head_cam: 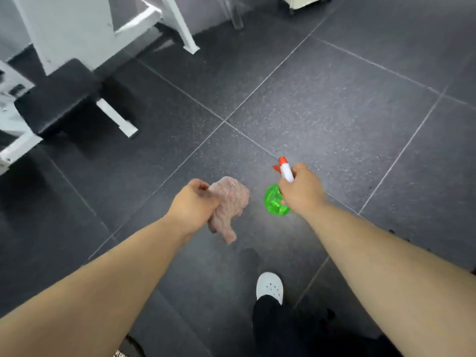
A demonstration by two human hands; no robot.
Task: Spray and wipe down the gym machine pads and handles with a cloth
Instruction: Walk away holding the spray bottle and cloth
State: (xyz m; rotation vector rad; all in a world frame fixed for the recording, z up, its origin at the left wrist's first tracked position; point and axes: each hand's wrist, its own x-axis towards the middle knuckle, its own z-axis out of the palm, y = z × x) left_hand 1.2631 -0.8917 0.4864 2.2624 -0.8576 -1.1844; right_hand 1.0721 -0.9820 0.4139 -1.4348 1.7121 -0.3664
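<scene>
In the head view, the left hand [195, 202] is curled round a crumpled pink cloth [230, 199], and the right hand [301, 191] is wrapped about a translucent green spray bottle with a white-and-orange nozzle [275, 202]. Both are held over the dark speckled tiled floor [347, 112]. No pad is being wiped. The black padded seat [56, 99] of the white-framed gym machine [74, 29] lies well apart, so spraying is judged not yet begun. Nothing is seen barring the way.

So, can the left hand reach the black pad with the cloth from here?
Probably not yet: the left hand, gripping the cloth, hangs over open floor well short of the black pad. Nothing blocks the way.
</scene>
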